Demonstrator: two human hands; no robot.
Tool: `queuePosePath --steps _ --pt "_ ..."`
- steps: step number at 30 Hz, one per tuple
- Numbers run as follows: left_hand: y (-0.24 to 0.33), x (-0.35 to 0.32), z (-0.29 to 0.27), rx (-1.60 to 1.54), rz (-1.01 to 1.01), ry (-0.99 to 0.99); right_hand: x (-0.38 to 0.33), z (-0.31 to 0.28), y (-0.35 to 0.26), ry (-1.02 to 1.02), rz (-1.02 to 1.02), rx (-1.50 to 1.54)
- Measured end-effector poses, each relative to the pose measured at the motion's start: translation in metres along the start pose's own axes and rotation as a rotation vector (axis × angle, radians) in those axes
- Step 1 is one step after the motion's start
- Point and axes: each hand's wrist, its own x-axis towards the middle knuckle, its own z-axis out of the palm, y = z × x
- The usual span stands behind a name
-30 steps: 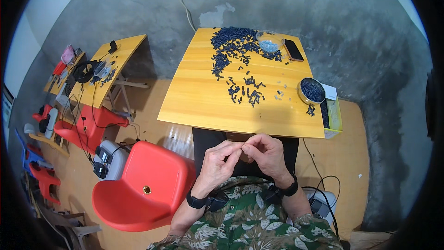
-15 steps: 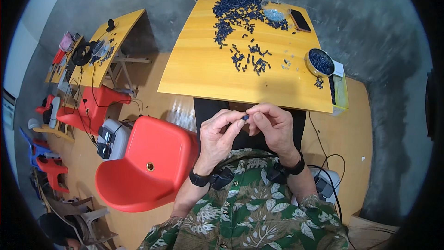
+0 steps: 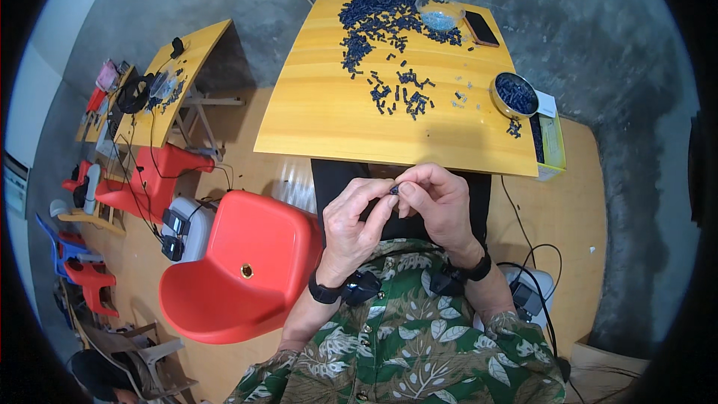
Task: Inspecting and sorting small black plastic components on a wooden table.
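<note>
Between the fingertips of both hands is a small dark blue piece (image 3: 394, 189), partly covered by the fingers. My left hand (image 3: 354, 213) pinches it from the left, thumb and forefinger together. My right hand (image 3: 436, 200) closes on its other side, fingertips touching the left ones. Both hands are in front of the table's near edge, above my lap. On the yellow table (image 3: 314, 112) lie many like pieces: a dense heap (image 3: 378, 11) at the back and a loose group (image 3: 404, 93) nearer the middle. A metal bowl (image 3: 516, 95) at the right holds more of them.
A clear dish (image 3: 440, 19) of small light-blue bits and a phone (image 3: 481, 28) lie at the back right. Tiny clear bits (image 3: 460, 97) are scattered left of the bowl. A yellow box (image 3: 552, 146) stands beside the table. A red chair (image 3: 250, 254) is at my left.
My fingers have shifted slightly around the small dark blue piece, the right ones now covering more of it. The whole view has moved a little.
</note>
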Motion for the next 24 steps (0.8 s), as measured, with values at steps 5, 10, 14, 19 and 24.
queuePosePath --steps 5,10,14,19,24 --pt "-0.005 0.0 0.0 0.017 0.064 0.003 0.002 0.0 0.006 0.01 0.107 0.218" --pt "-0.009 -0.002 0.003 -0.002 0.089 0.019 0.002 0.003 0.012 0.059 0.111 0.219" --pt "-0.008 -0.002 0.005 0.005 0.094 0.047 0.002 0.004 0.013 0.074 0.126 0.185" --pt "-0.006 -0.004 0.007 -0.029 0.038 0.072 0.003 0.004 0.014 0.075 0.121 0.171" --pt "-0.007 -0.003 0.007 0.009 0.042 0.081 0.0 0.003 0.013 0.084 0.137 0.104"
